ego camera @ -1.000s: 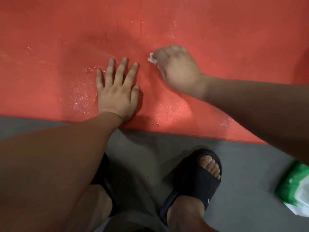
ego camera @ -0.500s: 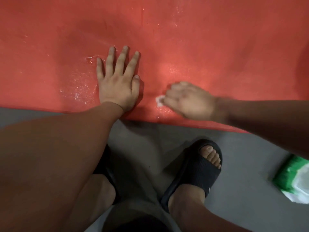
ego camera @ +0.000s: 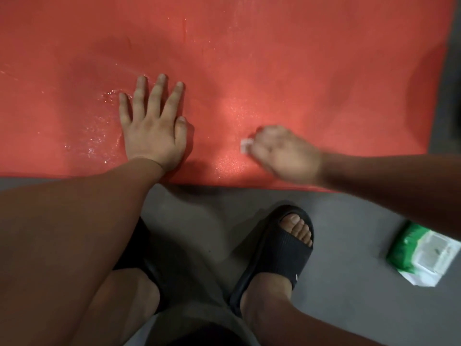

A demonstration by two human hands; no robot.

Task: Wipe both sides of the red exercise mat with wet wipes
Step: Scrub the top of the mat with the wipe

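The red exercise mat [ego camera: 299,58] lies flat on the grey floor and fills the upper half of the view, with wet shiny patches near its front edge. My left hand [ego camera: 152,128] presses flat on the mat with fingers spread and straight. My right hand [ego camera: 287,153] is curled over a small white wet wipe [ego camera: 245,145] and holds it against the mat near the front edge; only a corner of the wipe shows past my fingers.
A green and white pack of wet wipes [ego camera: 421,255] lies on the grey floor [ego camera: 349,295] at the lower right. My feet in black slides [ego camera: 277,248] stand just in front of the mat. The mat's right edge [ego camera: 441,71] is in view.
My right hand with the wipe swept from farther up the mat down toward the front edge, then a little to the right. My left hand stayed pressed in place.
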